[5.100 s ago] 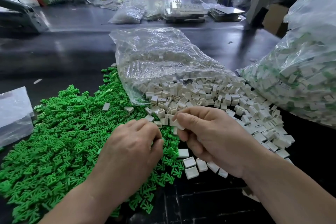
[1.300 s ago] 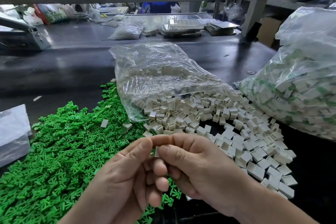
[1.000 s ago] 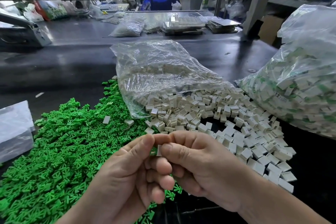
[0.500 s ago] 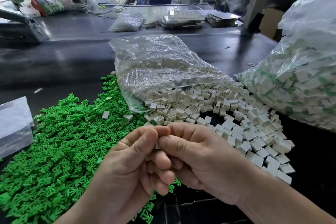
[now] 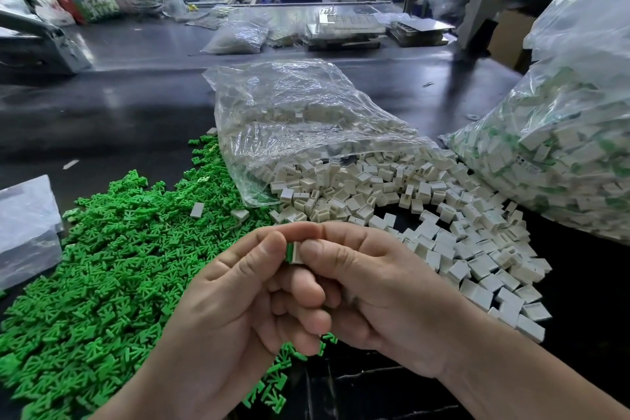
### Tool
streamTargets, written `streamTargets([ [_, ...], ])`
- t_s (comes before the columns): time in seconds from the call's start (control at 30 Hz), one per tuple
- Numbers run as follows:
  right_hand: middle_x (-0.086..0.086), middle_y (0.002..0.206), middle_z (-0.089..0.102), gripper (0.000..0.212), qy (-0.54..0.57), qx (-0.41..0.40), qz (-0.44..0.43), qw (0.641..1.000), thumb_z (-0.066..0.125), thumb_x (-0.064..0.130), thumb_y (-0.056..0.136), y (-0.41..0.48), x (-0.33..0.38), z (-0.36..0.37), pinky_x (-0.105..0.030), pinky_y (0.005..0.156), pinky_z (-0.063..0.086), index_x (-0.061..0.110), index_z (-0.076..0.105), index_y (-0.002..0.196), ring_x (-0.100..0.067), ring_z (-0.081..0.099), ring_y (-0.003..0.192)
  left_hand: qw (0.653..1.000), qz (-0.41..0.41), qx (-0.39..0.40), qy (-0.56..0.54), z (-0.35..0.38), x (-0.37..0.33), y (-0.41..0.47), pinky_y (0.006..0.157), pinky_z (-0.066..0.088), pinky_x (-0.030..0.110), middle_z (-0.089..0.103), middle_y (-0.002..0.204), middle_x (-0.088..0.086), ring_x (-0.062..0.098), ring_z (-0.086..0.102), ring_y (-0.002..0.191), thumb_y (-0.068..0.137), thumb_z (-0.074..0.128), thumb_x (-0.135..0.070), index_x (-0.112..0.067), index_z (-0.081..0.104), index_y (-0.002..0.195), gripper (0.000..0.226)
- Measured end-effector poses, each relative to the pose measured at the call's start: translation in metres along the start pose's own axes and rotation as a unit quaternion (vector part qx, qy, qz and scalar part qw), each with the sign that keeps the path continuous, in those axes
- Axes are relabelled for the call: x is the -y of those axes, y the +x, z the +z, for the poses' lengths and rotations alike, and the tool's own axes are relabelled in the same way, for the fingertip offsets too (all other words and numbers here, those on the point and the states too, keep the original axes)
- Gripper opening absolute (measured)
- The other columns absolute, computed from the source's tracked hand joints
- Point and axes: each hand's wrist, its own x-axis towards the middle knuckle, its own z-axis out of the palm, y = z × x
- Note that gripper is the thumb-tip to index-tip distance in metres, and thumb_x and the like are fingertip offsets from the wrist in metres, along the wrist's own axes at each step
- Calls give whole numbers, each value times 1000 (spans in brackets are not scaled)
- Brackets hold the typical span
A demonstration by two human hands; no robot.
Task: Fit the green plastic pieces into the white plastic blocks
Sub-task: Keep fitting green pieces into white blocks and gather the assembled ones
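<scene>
Both hands are up close in the near middle, pressed together fingertip to fingertip. The right hand (image 5: pixel 375 290) has its thumb and forefinger clamped on one white block (image 5: pixel 298 253), and the left hand (image 5: pixel 238 300) is pinching a green piece (image 5: pixel 289 252) right against the block's left face. Only a thin green edge shows between the thumbs, so I can't tell how far in it sits. The rest of the fingers on both hands are curled under and bunched up against each other.

Down on the dark table (image 5: pixel 119 112) there's a big heap of green pieces (image 5: pixel 102 266) on the near left, with a couple of stray white ones lying on top. A pile of white blocks (image 5: pixel 426 215) spills out to the right from the mouth of a clear bag (image 5: pixel 300 123) lying in the middle. On the far right is a bulging sack (image 5: pixel 562 147) stuffed with white blocks showing bits of green. A flat plastic bag (image 5: pixel 24 225) sits at the left edge, and a small bag (image 5: pixel 238 37) lies at the far side among other blurry clutter.
</scene>
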Motion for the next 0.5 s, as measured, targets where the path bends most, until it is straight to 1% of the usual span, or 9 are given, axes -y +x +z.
streamTargets([
  [0.07, -6, 66, 55, 33, 21, 0, -1, 1000, 60, 29, 94, 1, -1, -1, -18, 34, 25, -3, 62, 100, -13, 36, 43, 1000, 6, -8, -11, -6, 2, 2, 45, 54, 26, 68, 65, 6, 17, 67, 53, 67, 85, -39, -12, 73, 99, 43],
  [0.13, -5, 61, 52, 19, 69, 16, -10, 997, 58, 23, 92, 2, 1, -4, -17, 33, 26, 10, 60, 78, -10, 38, 38, 999, 19, -43, -20, -12, 1, 3, 45, 53, 28, 65, 64, 12, 22, 66, 51, 71, 85, -32, -6, 70, 107, 47],
  [0.17, -5, 61, 52, 16, 115, 40, -24, 992, 56, 19, 90, 2, 3, -8, -17, 33, 28, 12, 57, 75, -9, 41, 38, 997, 32, -73, -5, -15, 1, 4, 46, 53, 28, 64, 64, 13, 23, 64, 51, 74, 83, -30, -6, 69, 109, 45],
  [0.23, -9, 72, 56, 7, 233, 84, -57, 967, 58, 14, 86, 4, 8, -19, -17, 34, 34, 10, 56, 79, -9, 51, 43, 988, 57, -127, 63, -21, 0, 4, 45, 51, 29, 63, 66, 16, 26, 63, 53, 78, 75, -30, -9, 71, 105, 35],
  [0.3, -12, 83, 58, 11, 295, 79, -68, 950, 66, 16, 80, 4, 12, -29, -16, 34, 37, 8, 61, 85, -11, 55, 48, 965, 72, -164, 191, -21, -1, 2, 46, 52, 30, 67, 69, 14, 26, 65, 57, 82, 70, -33, -20, 73, 97, 21],
  [0.33, -11, 85, 58, 14, 297, 63, -66, 951, 69, 18, 80, 4, 14, -32, -16, 33, 37, 7, 62, 85, -11, 56, 48, 943, 75, -175, 274, -21, 2, 1, 48, 53, 27, 69, 71, 10, 23, 67, 59, 84, 67, -35, -27, 73, 96, 15],
  [0.4, -8, 81, 59, 14, 238, 13, -55, 970, 69, 21, 84, 3, 18, -39, -16, 32, 37, 10, 62, 81, -8, 54, 46, 869, 88, -180, 453, -20, 8, -2, 53, 55, 20, 72, 77, -2, 13, 69, 67, 82, 58, -46, -39, 69, 98, 20],
  [0.47, -3, 72, 59, 16, 46, -80, -37, 995, 67, 24, 92, -2, 24, -43, -18, 32, 36, 15, 66, 79, -9, 49, 43, 770, 121, -155, 607, -21, 13, -4, 58, 53, 11, 67, 80, -16, -3, 64, 82, 80, 52, -58, -42, 66, 101, 30],
  [0.5, 1, 68, 61, 17, -102, -128, -26, 986, 67, 28, 94, -5, 26, -43, -20, 33, 39, 21, 70, 79, -12, 48, 43, 727, 122, -136, 661, -22, 15, -4, 58, 52, 11, 62, 85, -24, -7, 61, 84, 81, 48, -62, -41, 64, 106, 36],
])
